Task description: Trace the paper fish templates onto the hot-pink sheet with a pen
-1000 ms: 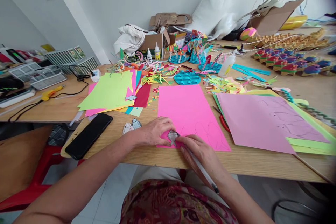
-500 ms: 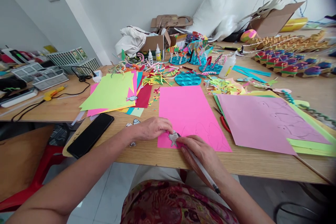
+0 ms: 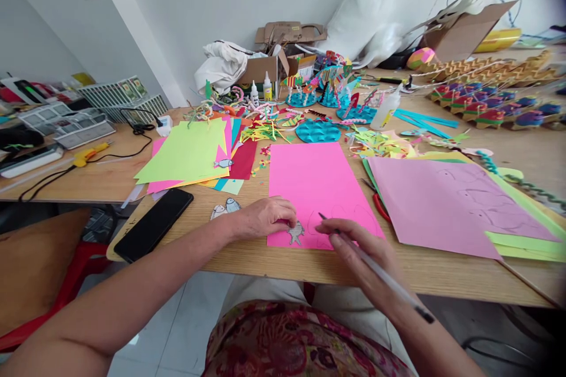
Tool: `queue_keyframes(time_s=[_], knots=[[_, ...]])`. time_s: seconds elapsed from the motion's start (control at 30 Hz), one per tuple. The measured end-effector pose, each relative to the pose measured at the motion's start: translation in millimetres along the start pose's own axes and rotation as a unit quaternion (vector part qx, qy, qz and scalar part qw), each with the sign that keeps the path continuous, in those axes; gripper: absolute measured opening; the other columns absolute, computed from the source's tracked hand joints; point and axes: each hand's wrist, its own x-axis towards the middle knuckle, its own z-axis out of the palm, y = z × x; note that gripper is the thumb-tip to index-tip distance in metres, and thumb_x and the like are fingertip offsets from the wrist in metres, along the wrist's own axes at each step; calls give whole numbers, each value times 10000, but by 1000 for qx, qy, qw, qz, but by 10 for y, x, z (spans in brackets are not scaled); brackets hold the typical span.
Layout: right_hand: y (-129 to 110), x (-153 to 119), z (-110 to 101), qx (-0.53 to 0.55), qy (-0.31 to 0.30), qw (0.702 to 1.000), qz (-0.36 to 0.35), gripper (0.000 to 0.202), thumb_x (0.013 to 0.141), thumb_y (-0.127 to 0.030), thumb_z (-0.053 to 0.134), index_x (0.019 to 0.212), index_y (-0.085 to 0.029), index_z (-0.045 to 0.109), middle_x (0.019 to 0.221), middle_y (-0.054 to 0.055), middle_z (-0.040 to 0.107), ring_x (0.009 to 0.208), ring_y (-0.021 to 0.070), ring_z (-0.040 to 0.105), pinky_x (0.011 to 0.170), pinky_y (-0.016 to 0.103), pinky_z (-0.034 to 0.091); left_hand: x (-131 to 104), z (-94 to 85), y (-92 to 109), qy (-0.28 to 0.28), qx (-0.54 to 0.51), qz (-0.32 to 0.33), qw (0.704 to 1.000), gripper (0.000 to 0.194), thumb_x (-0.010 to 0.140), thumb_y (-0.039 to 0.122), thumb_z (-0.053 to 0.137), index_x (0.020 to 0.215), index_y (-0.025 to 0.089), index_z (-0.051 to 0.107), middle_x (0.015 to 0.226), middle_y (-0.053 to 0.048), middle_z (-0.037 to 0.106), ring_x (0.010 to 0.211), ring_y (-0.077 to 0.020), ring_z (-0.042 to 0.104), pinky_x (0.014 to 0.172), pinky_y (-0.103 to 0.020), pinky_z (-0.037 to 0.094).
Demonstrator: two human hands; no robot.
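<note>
A bright pink sheet of paper (image 3: 305, 171) lies before me, with pencil-like outlines drawn along its near part. My left hand (image 3: 270, 215) is closed, its fingertips on the top of a small grey fish cutout (image 3: 295, 233) at the sheet's near left corner. In my right hand (image 3: 360, 247) is a pen (image 3: 393, 284) with a clear barrel, gripped near its tip. That tip points over the pink sheet, to the right of the cutout; whether it touches the paper I cannot tell. More fish cutouts (image 3: 232, 205) lie beside my left wrist, partly hidden by it.
A black phone (image 3: 154, 225) and a pile of coloured paper (image 3: 186, 150) are on the left. Red-handled scissors (image 3: 380, 207) lie partly under a mauve sheet (image 3: 424, 206) on the right. Behind are a glue bottle (image 3: 387, 109), paper scraps and a blue egg-tray piece (image 3: 317, 131).
My right hand and the pen have moved right, away from the fish cutout. My left hand has shifted slightly right, still at the cutout.
</note>
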Motion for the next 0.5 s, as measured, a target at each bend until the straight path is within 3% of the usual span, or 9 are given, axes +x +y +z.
queue_keyframes(time_s=[0.1, 0.3, 0.5], knots=[[43, 17, -79, 21, 31, 999, 29, 190, 855, -287, 471, 993, -197, 566, 907, 62, 704, 870, 170, 650, 718, 253, 519, -2, 2, -11, 4, -11, 2, 1000, 110, 836, 109, 505, 820, 141, 609, 847, -58, 590, 826, -148, 532, 788, -250, 404], [41, 31, -3, -76, 7, 997, -13, 170, 832, -245, 453, 905, -196, 599, 850, 61, 712, 752, 171, 671, 650, 259, 531, 0, -39, -77, -18, -77, -11, 997, 210, 809, 35, 450, 824, 153, 623, 894, -56, 611, 875, -145, 542, 835, -260, 404], [78, -12, 25, -90, -5, 996, -14, 184, 841, -246, 440, 934, -195, 590, 853, 50, 711, 740, 162, 672, 624, 244, 533, 55, -85, -165, -42, -107, -34, 993, 340, 732, -89, 387, 814, 140, 623, 868, -32, 637, 858, -115, 567, 826, -227, 422]])
